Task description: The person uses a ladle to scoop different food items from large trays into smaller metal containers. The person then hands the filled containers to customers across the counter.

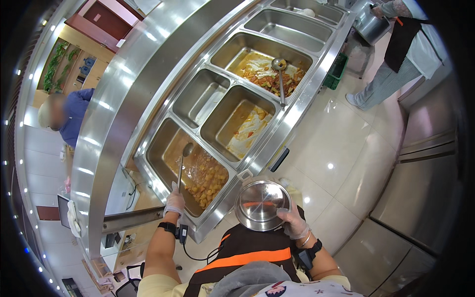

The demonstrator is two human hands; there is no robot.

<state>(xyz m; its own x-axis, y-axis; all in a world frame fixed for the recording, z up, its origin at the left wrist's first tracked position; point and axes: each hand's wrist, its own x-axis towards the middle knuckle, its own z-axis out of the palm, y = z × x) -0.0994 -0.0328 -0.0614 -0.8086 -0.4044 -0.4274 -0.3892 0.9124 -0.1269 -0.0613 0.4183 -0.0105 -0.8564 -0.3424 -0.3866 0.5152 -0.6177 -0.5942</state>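
My left hand, in a clear plastic glove, is closed around the handle of a metal ladle. The ladle's bowl rests in the sauce of a steel food pan, which holds chunks of food in brown sauce. My right hand, gloved too, grips the rim of a round stainless steel pot in front of my apron. The pot looks empty inside, and a light-coloured loop handle shows at its far side.
Further along the steel counter are more pans, one with a second ladle in vegetables and sauce. At upper right a person holds a large metal pot near a green crate. Another person stands beyond the counter.
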